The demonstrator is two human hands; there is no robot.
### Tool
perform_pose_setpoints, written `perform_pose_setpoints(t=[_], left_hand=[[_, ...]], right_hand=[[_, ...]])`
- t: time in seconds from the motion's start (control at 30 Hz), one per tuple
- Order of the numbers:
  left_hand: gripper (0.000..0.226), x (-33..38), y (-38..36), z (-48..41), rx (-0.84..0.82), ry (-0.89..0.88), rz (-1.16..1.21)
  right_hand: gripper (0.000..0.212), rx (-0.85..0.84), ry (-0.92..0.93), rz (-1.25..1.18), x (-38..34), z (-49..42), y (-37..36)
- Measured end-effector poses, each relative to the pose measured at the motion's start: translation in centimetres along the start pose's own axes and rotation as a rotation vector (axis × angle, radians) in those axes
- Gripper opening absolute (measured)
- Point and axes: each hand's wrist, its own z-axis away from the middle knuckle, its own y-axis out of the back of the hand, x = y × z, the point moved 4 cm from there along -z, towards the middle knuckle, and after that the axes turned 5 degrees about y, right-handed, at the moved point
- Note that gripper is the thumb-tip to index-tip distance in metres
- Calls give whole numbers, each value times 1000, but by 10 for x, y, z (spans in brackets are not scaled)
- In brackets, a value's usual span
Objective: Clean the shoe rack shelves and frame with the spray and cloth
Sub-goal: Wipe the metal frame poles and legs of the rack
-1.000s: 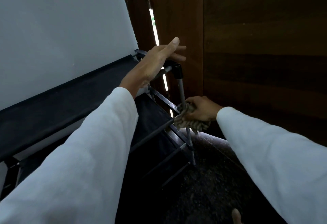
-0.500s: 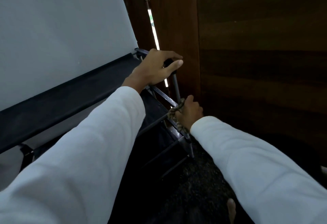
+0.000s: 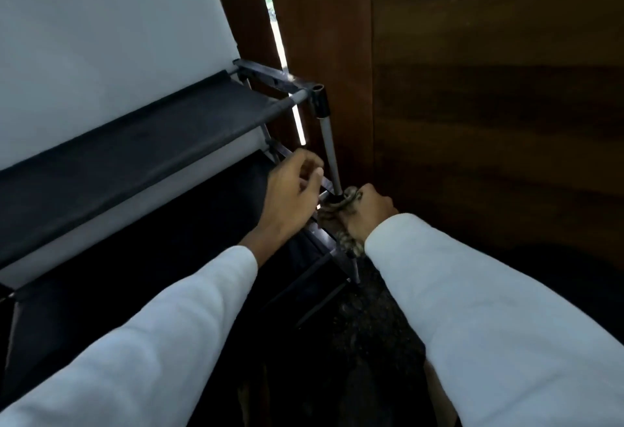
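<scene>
The shoe rack (image 3: 141,129) has black fabric shelves and a grey metal frame, and runs from the lower left to the centre. Its front right upright pole (image 3: 329,149) rises to a black corner joint. My right hand (image 3: 366,212) is shut on a mottled cloth (image 3: 347,241), wrapped around the pole at the second shelf's joint. My left hand (image 3: 293,197) grips the side rail of that second shelf, right beside the pole. No spray bottle is in view.
A white wall (image 3: 101,38) stands behind the rack. A dark wooden door (image 3: 472,105) closes in on the right, with a bright gap at its hinge side. The floor (image 3: 371,325) below is dark and speckled.
My left hand let go of the rack's top corner and dropped to the second shelf's side rail. My right hand with the cloth stayed around the pole at that joint.
</scene>
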Motion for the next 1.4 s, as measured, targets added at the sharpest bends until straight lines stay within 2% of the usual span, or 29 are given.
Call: perform_pose_setpoints(t=[0.03,0.1,0.17,0.23,0.33,0.4,0.47,0.5,0.6,0.7,0.77,0.83,0.97,1.03,1.13,1.23,1.4], left_hand=[[18,-7,-5,-3,-53,127,57],[25,-18,-21,-6,-259,270,187],[33,-29,-36,-2,-471,323,279],[46,-39,-41,0,-557,329,331],[62,-44,-38,-3,-585,321,375],[62,-44,-36,-4,-599,302,389],[61,-43,-37,-3,-591,284,392],[61,-43,-38,-2,-580,283,398],[66,-45,-37,-2,-540,278,429],[68,-46,-35,-3,-534,273,438],[69,-46,-35,-3,-527,275,443],[70,-46,-35,-3,-523,265,448],[69,-47,-34,-4,-529,252,441],[68,-47,-34,-4,-525,240,421],[64,-50,-33,-3,-504,228,419],[61,-54,-33,-3,-502,243,427],[58,-57,-32,-5,-501,244,433]], right_hand=[[47,4,6,-8,5,1,-5],[47,12,29,-53,12,2,-11],[47,-2,63,-78,14,-1,-14],[44,-1,113,-86,18,-5,-19],[32,36,169,-117,32,-13,-33],[23,-25,155,-85,49,-17,-48],[25,-129,74,-34,73,-15,-65],[28,-127,39,-47,85,-13,-71],[33,-57,53,-134,106,-16,-86],[29,31,96,-185,94,-20,-81],[28,134,187,-242,73,-19,-68],[12,235,292,-384,51,-12,-56],[22,401,389,-440,45,-14,-60],[31,389,361,-396,60,-22,-74],[24,290,293,-292,87,-28,-94],[27,216,192,-268,107,-26,-107],[19,259,197,-182,99,-28,-101]])
